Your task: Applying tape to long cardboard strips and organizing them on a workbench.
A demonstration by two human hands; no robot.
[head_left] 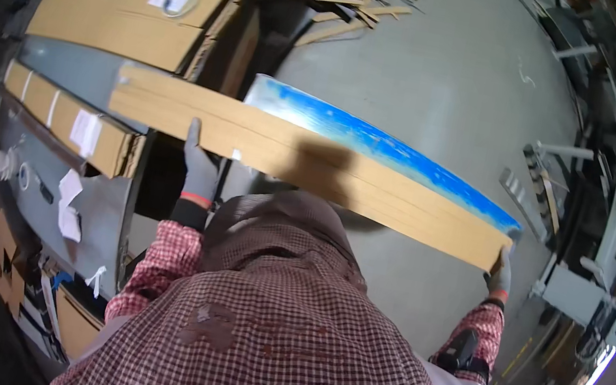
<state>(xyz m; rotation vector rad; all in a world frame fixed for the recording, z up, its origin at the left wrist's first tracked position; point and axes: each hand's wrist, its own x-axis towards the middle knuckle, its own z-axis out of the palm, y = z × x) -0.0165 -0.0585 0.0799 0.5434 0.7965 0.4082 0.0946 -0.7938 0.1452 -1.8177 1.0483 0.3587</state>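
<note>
A long, narrow strip of brown cardboard (405, 204) with crease lines along it stretches across in front of me. My left hand (201, 168), in a grey glove, grips its near edge left of the middle, thumb on top and the other fingers hidden underneath. My right hand (502, 275), also gloved in grey, holds the right end, with its fingers partly hidden. The strip slopes down to the right in the picture, its left end over a grey table. Just beyond it shows a long surface with worn blue paint (383, 141), partly covered by the strip.
Stacked cardboard sheets (135, 5) at the far left carry papers and a tape roll (180, 0). Strapped cardboard (63, 110) lies on the grey table (95, 208). Wooden strips (345, 30) are piled on the floor (462, 63). A grey machine (574, 293) stands at the right.
</note>
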